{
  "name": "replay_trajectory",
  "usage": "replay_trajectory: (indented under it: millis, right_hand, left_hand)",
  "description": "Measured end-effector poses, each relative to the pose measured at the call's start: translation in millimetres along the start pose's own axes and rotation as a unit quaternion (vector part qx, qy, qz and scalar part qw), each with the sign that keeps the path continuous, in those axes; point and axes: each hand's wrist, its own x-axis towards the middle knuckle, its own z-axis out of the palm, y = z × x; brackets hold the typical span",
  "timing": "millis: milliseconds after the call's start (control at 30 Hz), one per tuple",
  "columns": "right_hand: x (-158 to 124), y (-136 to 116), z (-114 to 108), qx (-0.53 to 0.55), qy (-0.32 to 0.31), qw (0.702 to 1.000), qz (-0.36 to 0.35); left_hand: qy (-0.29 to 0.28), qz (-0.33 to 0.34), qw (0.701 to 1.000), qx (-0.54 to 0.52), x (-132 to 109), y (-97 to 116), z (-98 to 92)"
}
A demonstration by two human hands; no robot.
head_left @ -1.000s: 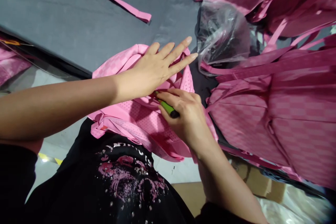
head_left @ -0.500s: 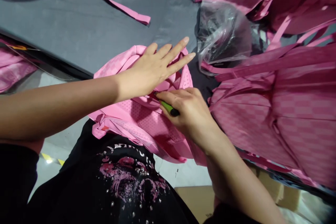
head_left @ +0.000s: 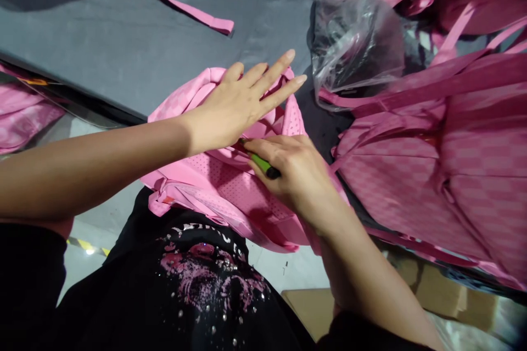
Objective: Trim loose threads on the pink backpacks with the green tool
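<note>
Left hand [head_left: 236, 104] stays spread flat on pink backpack [head_left: 230, 184] at the surface's [head_left: 123, 44] near edge; right hand [head_left: 298, 173] keeps gripping green tool [head_left: 262, 164]; shirt [head_left: 197, 290] lettering unreadable.

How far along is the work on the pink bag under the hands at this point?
Done: hard to tell. A pile of pink bags lies to the right, but whether they are finished is not visible. In hand: the left hand lies flat on the pink bag at the edge of the grey table, and the right hand holds a green tool against its upper seam. Left: loose pink straps lie farther back.
</note>
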Motion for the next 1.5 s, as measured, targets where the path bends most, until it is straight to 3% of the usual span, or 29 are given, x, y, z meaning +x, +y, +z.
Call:
replay_trajectory:
  millis: [200,367,467,633,800,1100,1333,1500]
  right_hand:
    - [-1.8,1.9,-3.4,-0.017,-0.009,0.999,0.042]
    - [-12.1,-2.4,15.4,0.064,0.096,0.993,0.03]
    - [-5.6,-14.3,36.0,0.148,0.161,0.976,0.004]
    - [4.8,-27.9,58.6,0.209,0.238,0.948,0.036]
    - [2.3,-31.6,52.3,0.221,0.233,0.946,0.035]
    - [5.2,-36.4,49.1,0.138,0.196,0.97,0.026]
    - [6.6,-35.6,53.3,0.132,0.223,0.964,0.055]
    - [10.3,-37.5,55.1,0.17,0.23,0.957,0.044]
  left_hand:
    - [-0.016,0.001,0.999,0.033,-6.9,-9.8,-6.2]
    - [-0.048,-0.066,0.996,0.038,-35.4,-32.7,-15.4]
    - [-0.052,-0.101,0.993,0.034,-40.1,-37.2,-12.6]
    - [-0.058,-0.158,0.983,0.069,-27.1,-23.2,-8.5]
    - [-0.105,-0.214,0.962,0.136,-22.4,-2.9,-16.0]
    - [-0.124,-0.122,0.973,0.152,-30.0,-16.9,-19.9]
    - [-0.149,-0.133,0.975,0.098,-30.4,-20.5,-29.8]
    - [-0.135,-0.107,0.982,0.081,-33.7,-27.6,-30.1]
